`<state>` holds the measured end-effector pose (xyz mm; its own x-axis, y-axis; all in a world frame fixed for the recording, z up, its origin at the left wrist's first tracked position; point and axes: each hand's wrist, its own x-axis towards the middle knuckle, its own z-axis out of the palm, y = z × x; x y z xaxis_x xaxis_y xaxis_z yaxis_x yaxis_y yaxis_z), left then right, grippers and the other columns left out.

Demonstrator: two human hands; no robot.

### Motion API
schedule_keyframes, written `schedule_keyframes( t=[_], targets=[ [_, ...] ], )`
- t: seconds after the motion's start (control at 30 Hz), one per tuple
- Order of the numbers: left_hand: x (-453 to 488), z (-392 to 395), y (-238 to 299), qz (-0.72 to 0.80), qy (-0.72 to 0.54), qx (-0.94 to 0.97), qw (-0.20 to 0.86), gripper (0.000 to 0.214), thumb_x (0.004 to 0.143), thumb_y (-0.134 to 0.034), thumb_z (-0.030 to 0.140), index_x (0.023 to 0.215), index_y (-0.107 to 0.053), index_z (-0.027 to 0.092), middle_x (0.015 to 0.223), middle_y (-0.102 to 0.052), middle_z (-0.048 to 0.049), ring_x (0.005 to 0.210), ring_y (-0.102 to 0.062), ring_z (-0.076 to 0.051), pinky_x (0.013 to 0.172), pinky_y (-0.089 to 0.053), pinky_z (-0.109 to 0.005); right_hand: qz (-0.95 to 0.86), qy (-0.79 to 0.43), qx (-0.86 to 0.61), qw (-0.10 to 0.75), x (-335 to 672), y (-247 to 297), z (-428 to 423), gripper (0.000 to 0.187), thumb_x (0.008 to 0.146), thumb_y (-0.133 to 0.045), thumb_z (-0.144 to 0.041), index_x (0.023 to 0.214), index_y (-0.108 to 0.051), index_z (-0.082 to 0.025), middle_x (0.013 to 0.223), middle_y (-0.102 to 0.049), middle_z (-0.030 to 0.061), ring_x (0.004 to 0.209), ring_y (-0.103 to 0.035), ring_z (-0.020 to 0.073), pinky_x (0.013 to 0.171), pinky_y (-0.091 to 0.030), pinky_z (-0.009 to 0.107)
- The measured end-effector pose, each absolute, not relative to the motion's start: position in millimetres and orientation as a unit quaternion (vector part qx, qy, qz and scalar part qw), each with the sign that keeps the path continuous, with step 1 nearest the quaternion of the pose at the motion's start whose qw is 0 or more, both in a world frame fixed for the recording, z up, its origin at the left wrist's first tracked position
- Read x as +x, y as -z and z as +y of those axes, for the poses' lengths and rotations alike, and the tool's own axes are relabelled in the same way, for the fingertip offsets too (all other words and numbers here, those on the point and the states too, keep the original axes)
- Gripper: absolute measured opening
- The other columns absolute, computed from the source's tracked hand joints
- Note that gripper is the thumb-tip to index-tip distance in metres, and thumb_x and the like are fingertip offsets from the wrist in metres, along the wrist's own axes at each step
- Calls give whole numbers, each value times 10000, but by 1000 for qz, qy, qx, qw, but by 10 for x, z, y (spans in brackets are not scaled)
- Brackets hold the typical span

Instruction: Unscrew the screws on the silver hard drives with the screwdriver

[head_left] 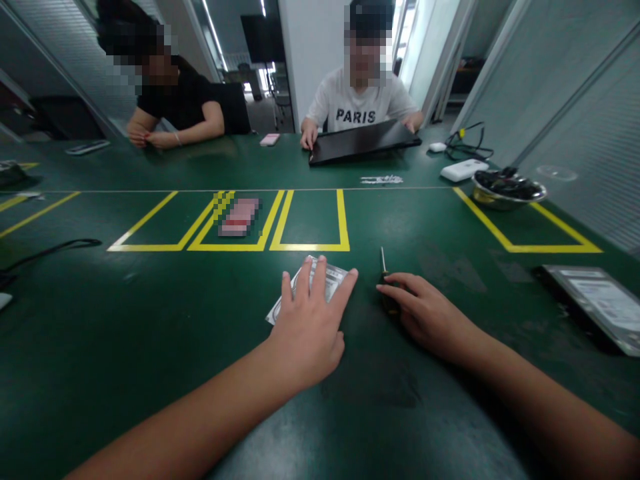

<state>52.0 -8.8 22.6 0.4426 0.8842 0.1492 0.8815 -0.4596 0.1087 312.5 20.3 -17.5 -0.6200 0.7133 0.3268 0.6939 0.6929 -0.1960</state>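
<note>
My left hand lies with its fingers spread over a thin silver hard drive with a printed label. Much of the drive is hidden under the palm and fingers. To the right, my right hand has its fingers and thumb at the dark handle of a screwdriver, whose metal shaft points away from me. Part of the handle is hidden by the hand. A larger hard drive with a white label lies at the right edge of the table.
Yellow tape boxes mark the green table; a pink blurred item lies in one. Far right stand a metal bowl of dark parts and a white box. Across the table sit two people, one holding a black panel.
</note>
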Motion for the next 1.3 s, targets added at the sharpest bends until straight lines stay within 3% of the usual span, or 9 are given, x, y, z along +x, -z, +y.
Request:
schedule_keyframes(
  t=[0.13, 0.27, 0.43, 0.57, 0.8, 0.97, 1.3],
  targets=[
    [540, 69, -251, 570, -89, 817, -6, 987, 775, -738, 444, 1564, -156, 334, 1576, -251, -219, 1339, -390, -503, 1011, -385, -669, -897, -24, -396, 193, 3115, 170, 203, 537, 833, -455, -27, 1356, -528, -123, 1321, -564, 192, 1178, -582, 282, 988, -536, 481],
    [547, 169, -306, 616, -17, 788, 0, 1074, 750, -707, 563, 1570, -42, 369, 1559, -249, -226, 1291, -438, -488, 924, -471, -568, -895, -29, -399, 198, 3112, 161, 203, 582, 837, -447, -38, 1413, -452, -115, 1317, -560, 193, 1162, -579, 281, 987, -537, 477],
    [514, 189, -376, 642, 41, 765, 24, 1140, 726, -627, 700, 1578, 29, 320, 1280, -510, -227, 1055, -582, -421, 778, -512, -493, -888, -42, -412, 197, 3123, 153, 196, 607, 859, -444, -67, 1459, -391, -140, 1343, -533, 186, 1185, -568, 277, 1009, -526, 467],
    [459, 203, -365, 644, 45, 763, 36, 1151, 728, -599, 720, 1579, 48, 295, 1147, -572, -195, 1008, -585, -391, 750, -502, -456, -880, -52, -426, 204, 3127, 145, 183, 674, 856, -456, -88, 1507, -310, -177, 1354, -523, 170, 1194, -571, 270, 1024, -520, 463],
    [145, 222, -351, 648, 27, 760, 33, 1039, 767, -560, 662, 1581, -36, 284, 1148, -574, -204, 1011, -585, -405, 784, -484, -485, -876, -56, -430, 209, 3127, 171, 175, 671, 861, -441, -89, 1511, -313, -193, 1347, -517, 155, 1164, -575, 250, 1010, -525, 436],
    [-473, 166, -433, 665, 31, 745, 47, 1036, 772, -541, 688, 1583, -106, 210, 1179, -592, -210, 1047, -596, -395, 862, -480, -473, -879, -50, -435, 192, 3109, 157, 186, 665, 867, -444, -94, 1511, -303, -182, 1342, -520, 169, 1163, -581, 258, 996, -535, 442],
    [-2169, 273, -524, 782, 88, 615, 46, 1016, 876, -426, 694, 1567, 56, 126, 1410, -473, -288, 1161, -610, -433, 978, -449, -459, -882, -20, -435, 180, 3061, 130, 151, 645, 854, -432, -62, 1490, -359, -145, 1356, -522, 187, 1188, -584, 262, 999, -540, 452]
  ],
)
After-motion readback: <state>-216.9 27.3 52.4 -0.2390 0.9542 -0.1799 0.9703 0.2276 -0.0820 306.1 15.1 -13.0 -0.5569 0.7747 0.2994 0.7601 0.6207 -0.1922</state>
